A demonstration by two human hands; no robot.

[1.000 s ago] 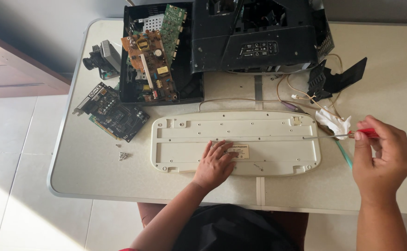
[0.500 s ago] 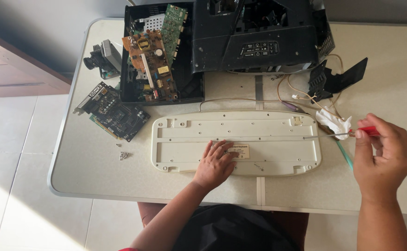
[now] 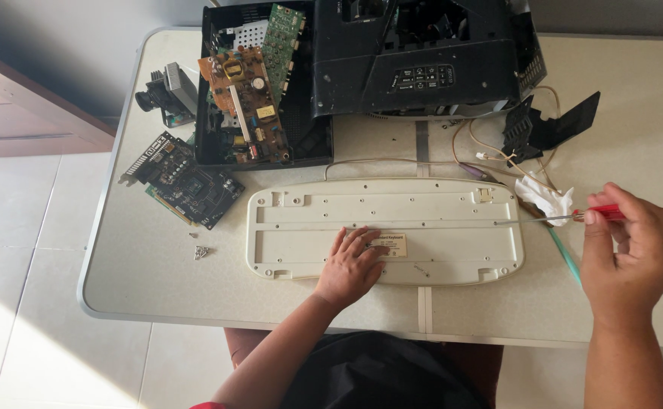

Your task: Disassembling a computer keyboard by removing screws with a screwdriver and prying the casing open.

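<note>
Pale tiled flooring surrounds a light folding table (image 3: 157,295) on which a cream keyboard (image 3: 384,231) lies face down, near the front edge and roughly centred before the person. Left hand (image 3: 350,265) rests flat on the keyboard's underside, fingers spread and open, gripping nothing, fingertips touching a small rectangular beige label (image 3: 390,245) at mid-panel. Right hand (image 3: 630,254) is closed around a red-handled screwdriver (image 3: 566,217), its thin shaft lying level with the tip on the keyboard's right end. A crumpled white tissue (image 3: 547,198) sits just beside that end, and a teal rod (image 3: 564,255) lies slanted below it. Behind stand an open black chassis (image 3: 422,57), an orange-brown circuit board (image 3: 244,102), a green circuit board (image 3: 282,38) and a dark expansion card (image 3: 184,182). Compared with the earlier frames, both hands hold the same positions.
</note>
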